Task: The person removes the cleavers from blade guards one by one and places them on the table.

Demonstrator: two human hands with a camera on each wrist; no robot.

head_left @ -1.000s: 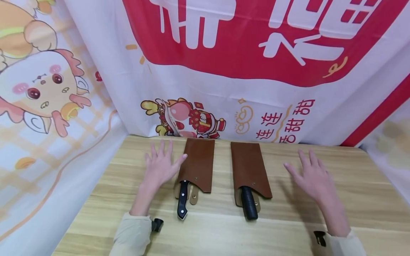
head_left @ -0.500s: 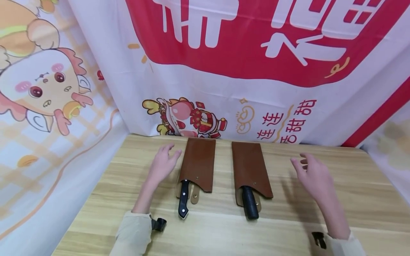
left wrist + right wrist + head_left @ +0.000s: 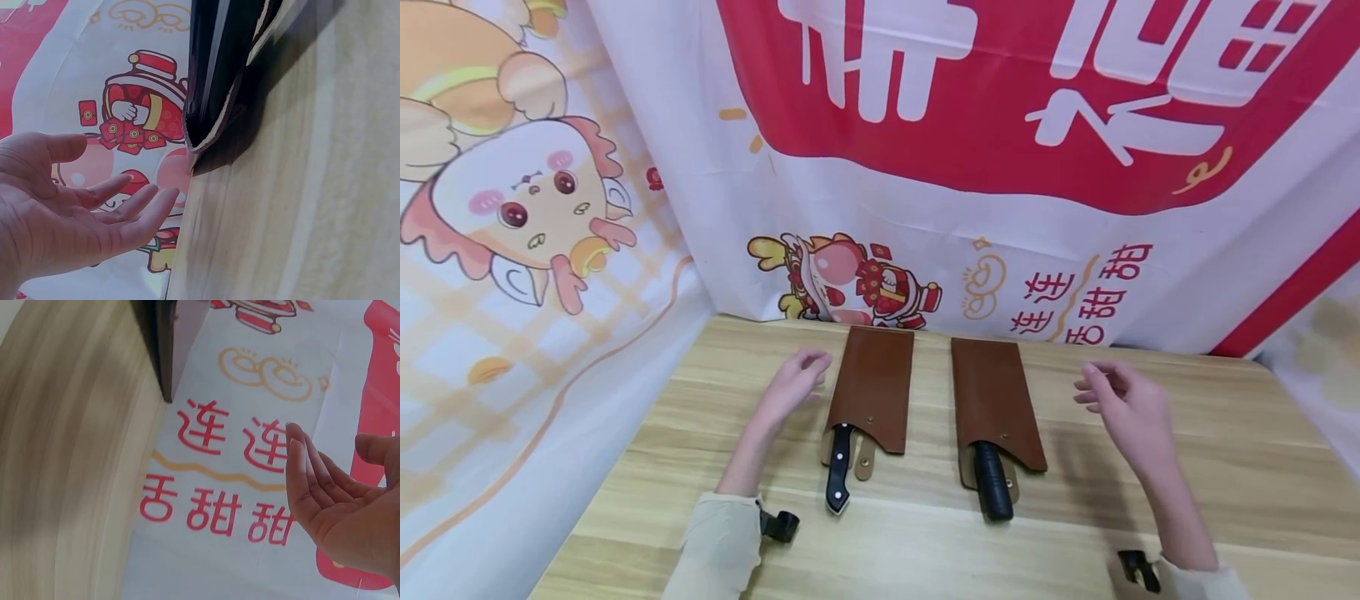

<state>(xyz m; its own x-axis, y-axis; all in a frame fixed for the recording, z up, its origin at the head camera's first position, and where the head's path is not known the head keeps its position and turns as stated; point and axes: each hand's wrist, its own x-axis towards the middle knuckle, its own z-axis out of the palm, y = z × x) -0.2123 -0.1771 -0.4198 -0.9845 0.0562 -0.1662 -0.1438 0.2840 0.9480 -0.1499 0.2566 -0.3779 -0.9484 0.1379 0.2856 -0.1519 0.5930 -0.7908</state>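
Two brown leather knife sheaths lie side by side on the wooden table. From the left sheath [image 3: 874, 379] sticks a black knife handle [image 3: 839, 471] with silver rivets. The right sheath [image 3: 996, 392] holds a knife with a rounded black handle [image 3: 994, 483]. Just left of the left sheath hovers my left hand [image 3: 793, 385], its fingers loosely bent and holding nothing. My right hand [image 3: 1131, 408] is raised to the right of the right sheath, apart from it, also with loosely curled fingers around nothing. Both wrist views show the palms bare. Blades are hidden inside the sheaths.
The wooden table [image 3: 917, 550] ends at the back against a white and red printed cloth [image 3: 1000, 167]. Another printed cloth [image 3: 647, 367] hangs along the left side. Each sheath has a small snap strap, such as the left strap [image 3: 865, 461], lying unfastened.
Both hands have gone from spread, straight fingers to loosely bent ones. The head view has shifted slightly, while the sheaths and knives stay in place on the table.
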